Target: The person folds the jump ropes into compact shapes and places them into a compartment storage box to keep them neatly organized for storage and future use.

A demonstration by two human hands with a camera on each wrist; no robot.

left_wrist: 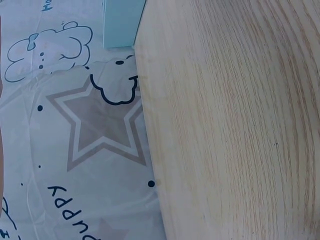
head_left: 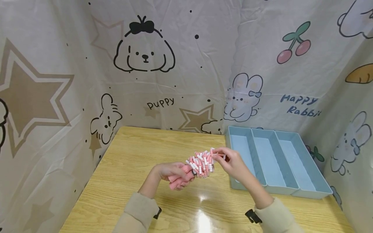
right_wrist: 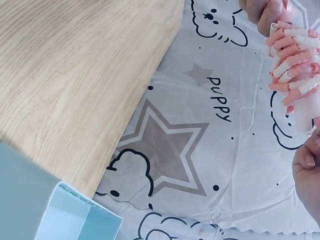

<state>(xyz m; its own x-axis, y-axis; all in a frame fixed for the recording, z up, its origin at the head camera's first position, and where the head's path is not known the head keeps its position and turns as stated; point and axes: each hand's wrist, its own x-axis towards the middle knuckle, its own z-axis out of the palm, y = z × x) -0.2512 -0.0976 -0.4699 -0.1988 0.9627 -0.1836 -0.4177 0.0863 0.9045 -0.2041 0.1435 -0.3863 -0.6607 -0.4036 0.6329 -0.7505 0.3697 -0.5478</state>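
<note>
In the head view my left hand [head_left: 172,173] grips the pink foam handles [head_left: 176,184] of a jump rope. Its pink and white beaded cord [head_left: 201,165] is bunched in a thick coil just beyond those fingers. At the coil's far end, my right hand [head_left: 233,163] pinches part of the cord between thumb and fingers. The right wrist view catches the beaded coil [right_wrist: 295,62] at its right edge, between my left hand [right_wrist: 262,15] above and my right hand [right_wrist: 307,170] below. Almost nothing of the left hand's work appears in the left wrist view.
A light blue tray [head_left: 294,191] with three long compartments stands on the right of the wooden table [head_left: 125,168]. Behind and beside the table hangs a pale printed cloth [head_left: 186,74]. Both hands are raised over the tabletop, left of the tray.
</note>
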